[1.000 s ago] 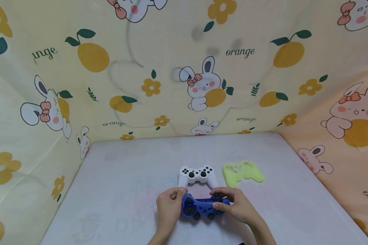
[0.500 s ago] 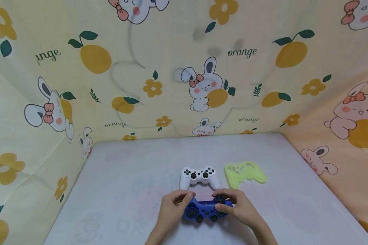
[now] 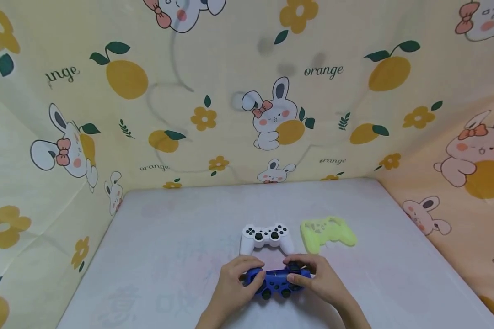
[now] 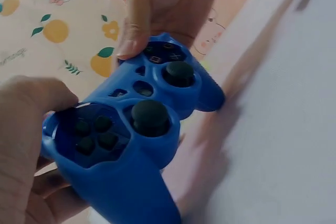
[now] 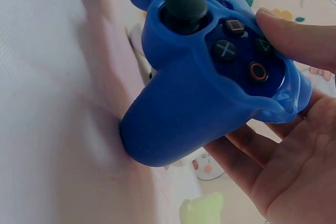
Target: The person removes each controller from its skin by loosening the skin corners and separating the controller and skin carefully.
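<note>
A blue game controller (image 3: 276, 275) in a blue silicone cover is held between both hands, close above the table in the head view. My left hand (image 3: 235, 284) grips one end, its thumb at the edge beside the direction buttons and its fingers underneath. At the other end, my right hand (image 3: 322, 278) pinches the controller with the thumb by the symbol buttons; its fingers go behind. Both wrist views show the cover (image 5: 168, 108) wrapped round the handles, with the black sticks poking through its openings. Along the edge near the symbol buttons, the cover looks slightly loose.
Just beyond the hands lies a white game controller (image 3: 267, 238). To its right is a yellow-green silicone controller cover (image 3: 328, 234). The pale table (image 3: 181, 219) is enclosed by printed cloth walls (image 3: 230, 55) at the back and sides.
My left thumb has moved from the controller's upper corner down over its face. The controller has shifted slightly right, and the right hand has kept its grip.
</note>
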Demonstrator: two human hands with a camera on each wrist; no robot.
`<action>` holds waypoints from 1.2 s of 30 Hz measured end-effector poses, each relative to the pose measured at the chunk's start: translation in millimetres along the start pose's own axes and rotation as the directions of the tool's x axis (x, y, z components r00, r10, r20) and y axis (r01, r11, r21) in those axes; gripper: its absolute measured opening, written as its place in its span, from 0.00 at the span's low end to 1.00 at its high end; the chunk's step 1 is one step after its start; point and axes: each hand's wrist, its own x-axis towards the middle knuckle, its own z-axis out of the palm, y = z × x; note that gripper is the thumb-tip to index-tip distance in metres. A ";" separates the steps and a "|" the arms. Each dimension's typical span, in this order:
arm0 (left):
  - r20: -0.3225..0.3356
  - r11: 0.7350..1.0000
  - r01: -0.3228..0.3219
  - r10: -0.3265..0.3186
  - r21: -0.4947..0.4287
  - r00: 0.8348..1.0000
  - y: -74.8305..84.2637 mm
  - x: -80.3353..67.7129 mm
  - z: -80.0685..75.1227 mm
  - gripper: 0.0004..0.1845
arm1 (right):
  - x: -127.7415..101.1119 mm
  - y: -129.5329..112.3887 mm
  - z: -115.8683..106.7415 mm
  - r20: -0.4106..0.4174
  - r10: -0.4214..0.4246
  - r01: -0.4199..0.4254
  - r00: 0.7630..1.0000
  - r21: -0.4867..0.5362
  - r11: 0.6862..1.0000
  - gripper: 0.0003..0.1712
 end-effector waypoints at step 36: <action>-0.080 0.880 -0.422 0.447 0.220 0.891 -4.9 -9.3 -21.0 0.05 | 1.2 -0.6 -2.4 0.026 0.039 -0.040 0.999 0.045 0.998 0.21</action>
